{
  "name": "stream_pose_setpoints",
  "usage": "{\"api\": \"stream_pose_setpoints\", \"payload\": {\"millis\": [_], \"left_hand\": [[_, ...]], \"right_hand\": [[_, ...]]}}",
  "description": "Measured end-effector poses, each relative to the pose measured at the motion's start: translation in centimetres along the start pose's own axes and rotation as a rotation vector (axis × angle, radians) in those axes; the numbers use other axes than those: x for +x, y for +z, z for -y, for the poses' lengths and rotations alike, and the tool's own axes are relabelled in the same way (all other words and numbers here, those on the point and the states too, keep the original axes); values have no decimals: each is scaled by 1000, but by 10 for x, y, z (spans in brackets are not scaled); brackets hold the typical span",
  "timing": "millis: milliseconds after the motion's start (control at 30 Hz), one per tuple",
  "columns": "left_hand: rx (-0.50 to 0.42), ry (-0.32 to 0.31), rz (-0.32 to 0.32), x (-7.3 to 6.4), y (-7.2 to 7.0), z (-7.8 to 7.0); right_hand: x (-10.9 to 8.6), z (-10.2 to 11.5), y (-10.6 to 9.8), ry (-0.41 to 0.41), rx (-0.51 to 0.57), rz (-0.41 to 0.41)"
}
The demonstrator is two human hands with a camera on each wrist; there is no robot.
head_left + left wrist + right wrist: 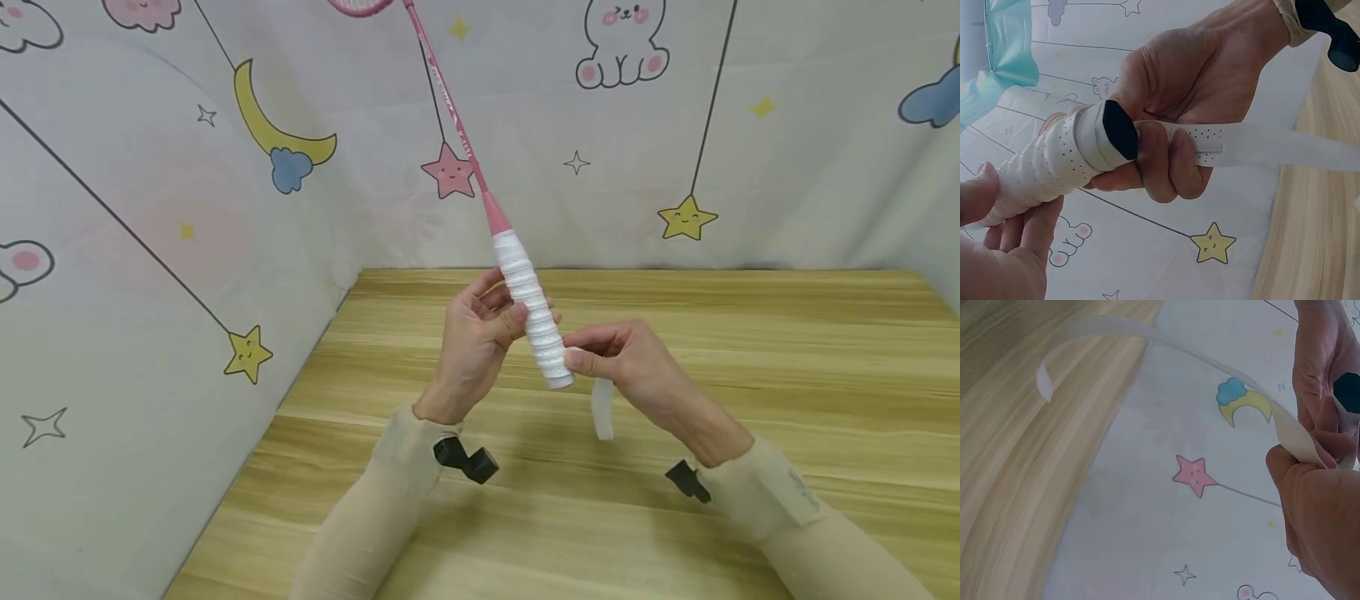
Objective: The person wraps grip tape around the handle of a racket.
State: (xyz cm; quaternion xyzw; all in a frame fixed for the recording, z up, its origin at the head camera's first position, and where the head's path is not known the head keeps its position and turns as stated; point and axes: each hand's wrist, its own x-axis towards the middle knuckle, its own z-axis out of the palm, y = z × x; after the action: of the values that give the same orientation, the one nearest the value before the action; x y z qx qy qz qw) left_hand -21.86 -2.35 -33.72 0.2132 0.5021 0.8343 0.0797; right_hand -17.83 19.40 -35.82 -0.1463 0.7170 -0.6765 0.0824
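Observation:
A pink badminton racket [457,125] is held up at a slant, its head cut off by the top of the head view. White perforated grip tape [1041,162] winds round the handle in ridged turns. My left hand [476,333] holds the wrapped handle about its middle, thumb in front and fingers behind. Close to the butt end, my right hand [637,367] pinches the tape's loose end [1207,140]. From there a pale translucent strip [1104,325] trails away, curling over in the right wrist view. The dark butt cap [1120,131] shows at the handle's end.
Below both hands lies a wood-grain table [570,517]. A white cloth backdrop [525,100] printed with stars, moons and animals rises at the back and left. In the left wrist view, a turquoise fabric piece [1016,44] hangs at the upper left.

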Motion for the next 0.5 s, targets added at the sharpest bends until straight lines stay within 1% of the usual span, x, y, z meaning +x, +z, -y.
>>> {"api": "stream_pose_setpoints", "payload": {"millis": [67, 200, 267, 300, 400, 500], "left_hand": [[47, -3, -20, 0, 0, -1], [224, -13, -92, 1, 3, -2], [283, -19, -124, 2, 4, -3], [296, -21, -136, 2, 4, -3], [287, -24, -146, 2, 3, -4], [259, -35, -128, 2, 2, -5]], "right_hand": [[0, 0, 0, -17, -18, -15], [-1, 0, 1, -42, -65, -42], [-1, 1, 1, -49, -82, -39], [-1, 1, 1, -52, -85, -36], [-1, 2, 1, -56, -87, -22], [-1, 3, 1, -55, -90, -18]]}}
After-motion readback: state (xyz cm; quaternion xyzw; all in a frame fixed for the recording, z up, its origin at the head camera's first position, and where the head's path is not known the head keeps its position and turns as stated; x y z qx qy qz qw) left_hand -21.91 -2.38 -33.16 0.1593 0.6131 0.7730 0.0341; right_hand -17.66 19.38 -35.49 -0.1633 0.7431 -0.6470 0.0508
